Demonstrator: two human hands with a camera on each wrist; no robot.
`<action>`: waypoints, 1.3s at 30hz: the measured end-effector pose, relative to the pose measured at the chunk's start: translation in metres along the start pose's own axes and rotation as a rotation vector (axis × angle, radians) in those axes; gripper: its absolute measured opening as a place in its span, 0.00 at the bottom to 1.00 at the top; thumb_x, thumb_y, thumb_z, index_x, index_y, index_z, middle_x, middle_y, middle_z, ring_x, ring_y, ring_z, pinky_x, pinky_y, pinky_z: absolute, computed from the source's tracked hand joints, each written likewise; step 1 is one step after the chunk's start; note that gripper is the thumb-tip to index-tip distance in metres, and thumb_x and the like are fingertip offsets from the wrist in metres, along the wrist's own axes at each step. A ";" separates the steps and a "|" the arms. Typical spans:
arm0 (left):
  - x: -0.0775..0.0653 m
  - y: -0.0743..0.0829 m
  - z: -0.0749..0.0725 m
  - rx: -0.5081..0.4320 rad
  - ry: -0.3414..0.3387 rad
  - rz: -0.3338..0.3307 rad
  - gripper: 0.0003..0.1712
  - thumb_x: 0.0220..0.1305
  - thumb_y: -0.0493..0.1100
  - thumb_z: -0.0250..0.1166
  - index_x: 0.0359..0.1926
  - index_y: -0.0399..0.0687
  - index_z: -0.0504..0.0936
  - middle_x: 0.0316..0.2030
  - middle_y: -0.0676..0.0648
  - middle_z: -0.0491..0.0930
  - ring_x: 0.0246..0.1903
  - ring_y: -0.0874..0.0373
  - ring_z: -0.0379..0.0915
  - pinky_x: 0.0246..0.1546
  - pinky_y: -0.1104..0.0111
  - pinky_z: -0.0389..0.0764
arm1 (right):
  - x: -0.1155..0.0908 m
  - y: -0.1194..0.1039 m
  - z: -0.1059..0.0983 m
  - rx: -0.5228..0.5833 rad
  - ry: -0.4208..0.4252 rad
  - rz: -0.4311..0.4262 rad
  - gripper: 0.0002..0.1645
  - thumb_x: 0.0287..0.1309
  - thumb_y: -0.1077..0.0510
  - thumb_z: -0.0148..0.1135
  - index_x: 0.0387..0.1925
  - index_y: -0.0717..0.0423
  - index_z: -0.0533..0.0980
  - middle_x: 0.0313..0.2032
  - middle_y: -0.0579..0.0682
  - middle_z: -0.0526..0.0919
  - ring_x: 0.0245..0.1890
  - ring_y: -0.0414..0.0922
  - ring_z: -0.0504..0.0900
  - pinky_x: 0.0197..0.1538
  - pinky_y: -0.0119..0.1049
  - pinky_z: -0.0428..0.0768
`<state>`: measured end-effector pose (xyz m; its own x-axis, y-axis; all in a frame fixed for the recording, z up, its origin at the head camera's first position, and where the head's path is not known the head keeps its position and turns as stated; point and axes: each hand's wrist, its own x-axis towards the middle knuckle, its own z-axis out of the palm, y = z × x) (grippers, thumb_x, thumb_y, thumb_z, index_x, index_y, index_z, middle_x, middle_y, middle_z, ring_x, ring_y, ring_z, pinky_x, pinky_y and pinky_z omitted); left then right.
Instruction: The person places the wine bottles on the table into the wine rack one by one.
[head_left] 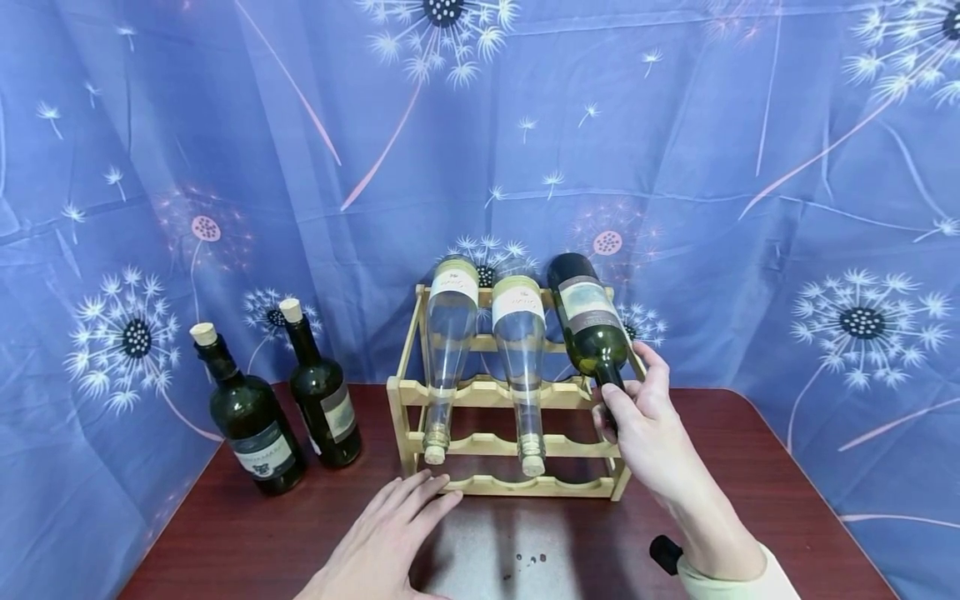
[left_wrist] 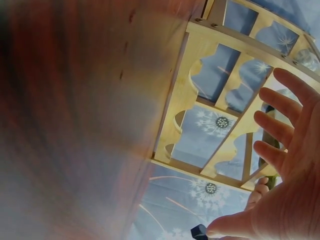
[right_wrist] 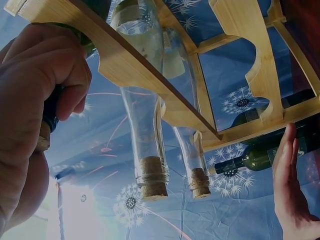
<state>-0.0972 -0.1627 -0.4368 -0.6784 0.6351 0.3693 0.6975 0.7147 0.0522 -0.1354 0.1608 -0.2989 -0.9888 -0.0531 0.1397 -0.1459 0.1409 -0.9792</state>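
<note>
My right hand [head_left: 648, 425] grips the neck of a dark green wine bottle [head_left: 588, 304], which lies tilted on the right of the top tier of a wooden wine rack [head_left: 487, 483], base to the back. A cork shows below that fist in the right wrist view. Two clear corked bottles, one at the left [head_left: 450, 333] and one in the middle [head_left: 521, 333], lie neck-forward on the same tier. My left hand [head_left: 393, 533] is spread with fingers extended, its fingertips close to the rack's lower front rail; nothing is in its grasp.
Two dark corked wine bottles, one farther left [head_left: 255, 433] and one nearer the rack [head_left: 326, 408], stand upright on the red-brown table [head_left: 757, 492]. A small black object [head_left: 665, 554] lies by the right wrist. Behind hangs a blue dandelion-print curtain [head_left: 675, 125].
</note>
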 end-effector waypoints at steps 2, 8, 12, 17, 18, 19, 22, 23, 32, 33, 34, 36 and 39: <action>0.000 0.000 0.000 0.001 0.000 0.005 0.60 0.43 0.86 0.51 0.74 0.64 0.55 0.66 0.49 0.64 0.65 0.46 0.59 0.57 0.47 0.66 | 0.001 0.000 0.001 0.000 0.000 0.008 0.37 0.73 0.59 0.40 0.70 0.41 0.32 0.44 0.64 0.68 0.31 0.46 0.74 0.33 0.34 0.75; 0.000 0.000 0.001 -0.007 -0.008 0.004 0.60 0.43 0.84 0.54 0.74 0.63 0.55 0.67 0.48 0.64 0.65 0.46 0.59 0.58 0.47 0.66 | 0.003 0.000 0.002 -0.004 0.009 0.014 0.39 0.72 0.59 0.42 0.70 0.42 0.31 0.46 0.65 0.68 0.31 0.46 0.76 0.35 0.34 0.77; 0.000 0.000 0.002 0.000 0.002 0.010 0.60 0.42 0.83 0.58 0.74 0.62 0.55 0.67 0.48 0.64 0.65 0.45 0.59 0.57 0.46 0.66 | 0.003 0.001 0.001 -0.062 0.007 -0.007 0.42 0.71 0.57 0.46 0.70 0.42 0.30 0.46 0.65 0.71 0.33 0.50 0.79 0.33 0.35 0.76; 0.001 -0.001 0.002 0.004 0.017 0.023 0.61 0.41 0.82 0.59 0.73 0.61 0.56 0.66 0.47 0.64 0.65 0.45 0.59 0.57 0.46 0.66 | 0.002 0.001 -0.001 -0.173 0.004 -0.021 0.49 0.66 0.58 0.53 0.71 0.39 0.30 0.44 0.63 0.74 0.34 0.52 0.79 0.34 0.37 0.77; 0.002 -0.001 0.002 0.005 0.018 0.025 0.61 0.41 0.82 0.59 0.73 0.61 0.56 0.66 0.47 0.64 0.65 0.45 0.59 0.57 0.46 0.66 | 0.001 0.002 -0.001 -0.197 0.004 -0.021 0.51 0.65 0.58 0.54 0.71 0.38 0.29 0.44 0.62 0.74 0.34 0.51 0.79 0.35 0.37 0.77; 0.002 -0.001 0.002 0.004 0.016 0.024 0.61 0.41 0.82 0.59 0.73 0.61 0.56 0.66 0.47 0.64 0.65 0.45 0.59 0.57 0.46 0.66 | 0.001 0.003 -0.002 -0.216 0.002 -0.024 0.52 0.65 0.58 0.55 0.71 0.38 0.29 0.43 0.61 0.75 0.34 0.50 0.79 0.35 0.37 0.77; 0.001 0.000 0.001 0.000 0.009 0.017 0.61 0.42 0.82 0.59 0.74 0.62 0.55 0.67 0.48 0.64 0.65 0.45 0.59 0.57 0.46 0.65 | 0.001 0.006 -0.003 -0.245 -0.008 -0.031 0.53 0.64 0.58 0.56 0.72 0.37 0.28 0.46 0.59 0.75 0.36 0.49 0.79 0.37 0.38 0.78; 0.001 0.000 0.001 -0.001 0.006 0.015 0.61 0.42 0.82 0.59 0.74 0.62 0.55 0.67 0.48 0.63 0.65 0.45 0.59 0.57 0.46 0.65 | 0.001 0.006 -0.003 -0.252 -0.012 -0.035 0.53 0.64 0.58 0.56 0.72 0.38 0.29 0.47 0.59 0.75 0.36 0.48 0.79 0.37 0.38 0.78; 0.001 0.000 0.003 -0.019 -0.012 0.009 0.59 0.42 0.82 0.59 0.73 0.62 0.57 0.66 0.50 0.63 0.65 0.46 0.59 0.58 0.48 0.65 | 0.001 0.010 -0.005 -0.443 0.027 -0.091 0.53 0.64 0.48 0.57 0.73 0.44 0.31 0.47 0.55 0.74 0.39 0.48 0.75 0.41 0.42 0.74; 0.001 0.000 0.003 -0.019 -0.010 0.012 0.59 0.42 0.82 0.59 0.73 0.61 0.58 0.66 0.49 0.64 0.65 0.45 0.59 0.58 0.48 0.65 | 0.001 0.011 -0.005 -0.478 0.044 -0.102 0.53 0.64 0.47 0.57 0.73 0.45 0.32 0.45 0.54 0.75 0.40 0.48 0.74 0.42 0.42 0.73; 0.001 0.000 0.003 -0.017 -0.008 0.014 0.59 0.42 0.82 0.59 0.72 0.60 0.58 0.66 0.49 0.64 0.65 0.45 0.60 0.57 0.48 0.65 | 0.001 0.011 -0.005 -0.517 0.064 -0.112 0.53 0.63 0.45 0.57 0.74 0.46 0.33 0.44 0.53 0.76 0.42 0.48 0.74 0.43 0.43 0.72; 0.001 0.000 0.004 -0.014 -0.004 0.019 0.59 0.42 0.81 0.59 0.72 0.60 0.59 0.65 0.49 0.65 0.64 0.44 0.60 0.57 0.48 0.66 | 0.001 0.013 -0.005 -0.585 0.100 -0.125 0.53 0.62 0.41 0.57 0.74 0.48 0.36 0.41 0.51 0.78 0.43 0.47 0.73 0.43 0.43 0.71; 0.001 0.000 0.005 -0.012 0.003 0.026 0.59 0.42 0.81 0.60 0.72 0.59 0.60 0.65 0.48 0.66 0.64 0.44 0.60 0.57 0.48 0.66 | 0.000 0.014 -0.004 -0.672 0.147 -0.128 0.54 0.60 0.33 0.55 0.74 0.48 0.38 0.40 0.49 0.81 0.42 0.47 0.75 0.40 0.43 0.71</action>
<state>-0.0992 -0.1604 -0.4407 -0.6590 0.6528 0.3736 0.7179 0.6941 0.0535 -0.1380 0.1669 -0.3123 -0.9497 0.0173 0.3128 -0.2031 0.7261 -0.6570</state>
